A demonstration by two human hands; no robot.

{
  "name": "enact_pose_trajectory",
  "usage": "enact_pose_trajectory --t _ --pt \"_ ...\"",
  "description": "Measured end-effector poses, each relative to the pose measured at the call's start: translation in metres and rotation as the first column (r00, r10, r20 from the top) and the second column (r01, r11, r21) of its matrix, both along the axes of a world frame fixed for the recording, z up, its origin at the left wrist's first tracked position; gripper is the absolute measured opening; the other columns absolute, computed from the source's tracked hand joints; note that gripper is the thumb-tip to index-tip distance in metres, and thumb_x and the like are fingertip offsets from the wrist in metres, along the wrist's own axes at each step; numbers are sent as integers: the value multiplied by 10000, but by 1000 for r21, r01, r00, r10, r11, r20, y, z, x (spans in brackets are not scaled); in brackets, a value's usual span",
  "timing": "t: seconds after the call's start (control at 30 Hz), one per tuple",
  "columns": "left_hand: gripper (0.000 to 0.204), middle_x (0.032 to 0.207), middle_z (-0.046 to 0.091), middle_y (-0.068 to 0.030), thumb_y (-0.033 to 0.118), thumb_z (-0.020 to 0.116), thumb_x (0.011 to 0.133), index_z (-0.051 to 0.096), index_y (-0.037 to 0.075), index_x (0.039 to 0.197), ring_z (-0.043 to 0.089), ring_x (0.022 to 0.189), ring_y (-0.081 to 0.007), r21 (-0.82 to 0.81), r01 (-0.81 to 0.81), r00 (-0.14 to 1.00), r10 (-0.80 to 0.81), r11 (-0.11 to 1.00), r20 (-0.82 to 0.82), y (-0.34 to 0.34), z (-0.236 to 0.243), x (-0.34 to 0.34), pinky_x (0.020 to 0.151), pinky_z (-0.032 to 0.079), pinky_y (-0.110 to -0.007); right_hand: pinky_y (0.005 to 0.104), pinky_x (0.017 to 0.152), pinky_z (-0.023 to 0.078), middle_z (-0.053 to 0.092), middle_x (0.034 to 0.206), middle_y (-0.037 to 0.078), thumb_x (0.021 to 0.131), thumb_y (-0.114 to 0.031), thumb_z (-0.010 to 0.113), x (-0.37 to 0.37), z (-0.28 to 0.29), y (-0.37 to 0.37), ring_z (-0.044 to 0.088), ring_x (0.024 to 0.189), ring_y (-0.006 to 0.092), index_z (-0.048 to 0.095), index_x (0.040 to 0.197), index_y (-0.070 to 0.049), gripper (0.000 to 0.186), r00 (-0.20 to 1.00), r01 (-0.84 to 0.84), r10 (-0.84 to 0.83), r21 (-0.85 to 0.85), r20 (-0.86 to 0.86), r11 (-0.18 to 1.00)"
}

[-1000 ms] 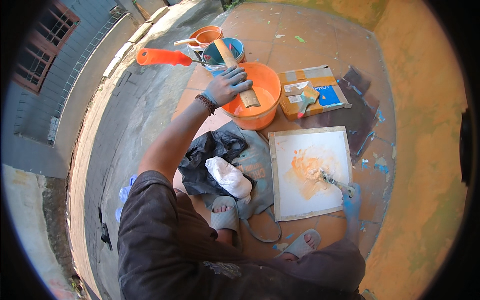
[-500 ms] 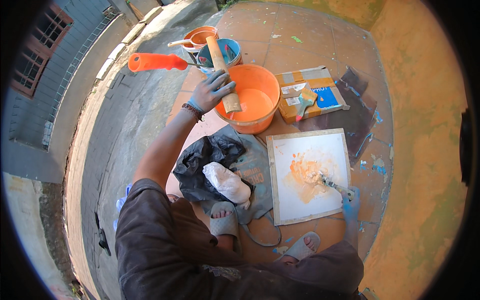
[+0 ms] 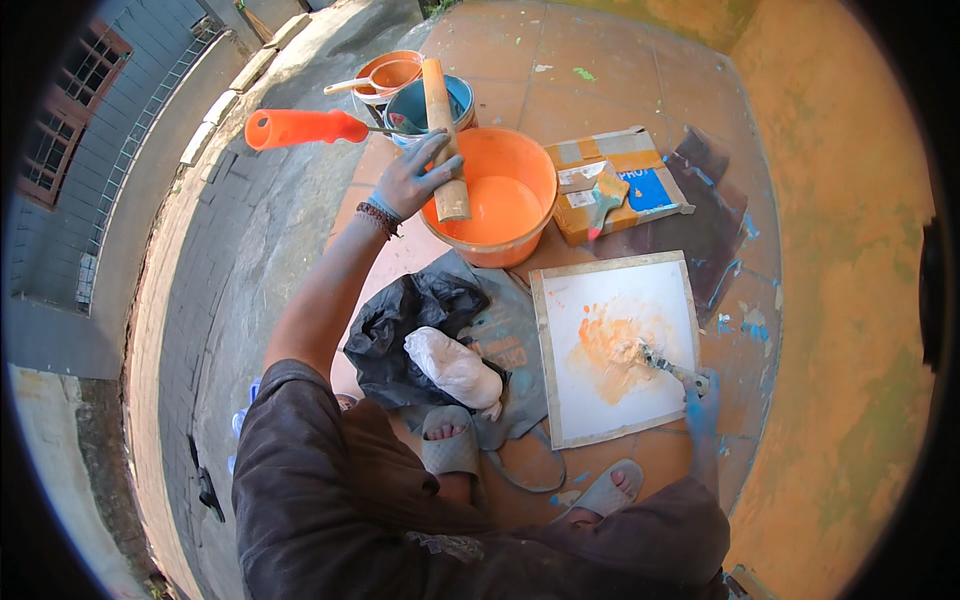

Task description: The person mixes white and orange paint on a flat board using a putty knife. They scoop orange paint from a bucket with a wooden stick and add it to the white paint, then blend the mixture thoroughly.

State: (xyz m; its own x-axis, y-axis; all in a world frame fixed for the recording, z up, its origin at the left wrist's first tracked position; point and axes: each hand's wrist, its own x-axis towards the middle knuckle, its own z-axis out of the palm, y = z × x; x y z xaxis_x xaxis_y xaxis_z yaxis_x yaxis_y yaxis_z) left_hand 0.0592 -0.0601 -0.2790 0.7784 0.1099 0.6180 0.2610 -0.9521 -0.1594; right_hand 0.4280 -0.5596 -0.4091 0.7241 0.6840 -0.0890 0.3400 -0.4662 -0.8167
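**Outdoor daylight, fisheye view, bright**

Light: ample daylight; strongest on the sunlit concrete pavement at the upper edge, left of centre. Work area: even shade, soft shadows. Highlights: pale sheen on floor tiles left of the orange basin; white board bright, smears legible. Darks: brown shirt, folds subdued. Focus: centre clear; barred window, far left, softer. Distortion: ochre wall bowed; corners black, circular vignette.
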Motion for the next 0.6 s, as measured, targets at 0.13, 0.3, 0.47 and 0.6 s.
enact_pose_trajectory --t 0.13,0.3,0.47,0.6 --pt "501 1279 477 -187 71 716 673 590 175 1147 526 1160 -345 -84 -72 997 69 994 -45 4 -5 -7 916 497 -404 226 450 433 566 744 36 863 -214 646 -10 16 9 532 578 86 517 1076 -54 296 999 7 -9 -50 -46 999" --pt "433 1309 485 -146 40 604 758 575 142 1178 524 1173 -322 -250 -145 975 96 957 -199 11 -16 -29 947 477 -373 280 659 481 611 833 85 832 -207 688 -8 22 9 578 740 146 554 1067 -25 326 999 -38 38 -21 10 999" --pt "401 1332 495 -146 -31 545 805 570 66 1193 529 1164 -345 -328 -261 943 167 908 -288 21 -22 -47 944 466 -382 322 682 500 648 934 114 797 -197 718 -41 66 40 623 782 204 607 1060 -37 327 970 -144 154 -64 188 987" --pt "379 1272 539 -150 -2 535 821 560 79 1190 587 1040 -365 -293 -221 947 132 930 -294 28 -32 -60 848 511 -405 318 629 514 640 995 122 802 -189 703 -48 62 54 638 802 238 605 1065 -51 313 881 -281 314 -142 353 949"
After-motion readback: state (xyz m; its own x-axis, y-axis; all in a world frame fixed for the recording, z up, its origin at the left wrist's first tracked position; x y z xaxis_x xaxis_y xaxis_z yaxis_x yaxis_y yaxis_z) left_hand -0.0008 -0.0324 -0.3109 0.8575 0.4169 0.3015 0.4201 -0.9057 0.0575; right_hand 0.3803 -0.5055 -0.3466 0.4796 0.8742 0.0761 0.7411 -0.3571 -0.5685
